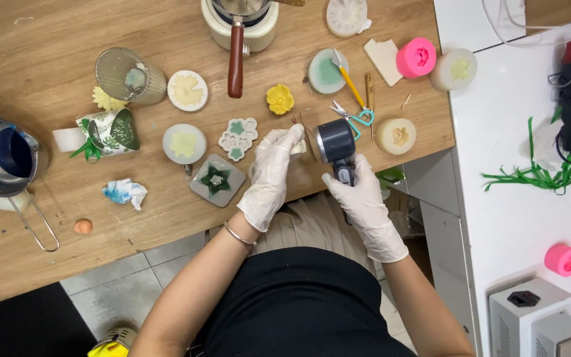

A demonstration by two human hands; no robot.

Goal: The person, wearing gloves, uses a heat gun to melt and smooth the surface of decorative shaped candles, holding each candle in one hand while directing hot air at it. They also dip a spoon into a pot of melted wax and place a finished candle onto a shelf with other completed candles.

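Right hand clenched round heat gun, nozzle aimed at cream wax piece pinched in left hand, apparently for warming.

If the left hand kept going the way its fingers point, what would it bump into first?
The left hand points up and right, across the small pale piece it touches. Next in line is probably the grey heat gun held by the right hand, though depth is unclear.

Both gloved hands are raised close together, left hand cupped, right hand gripping.
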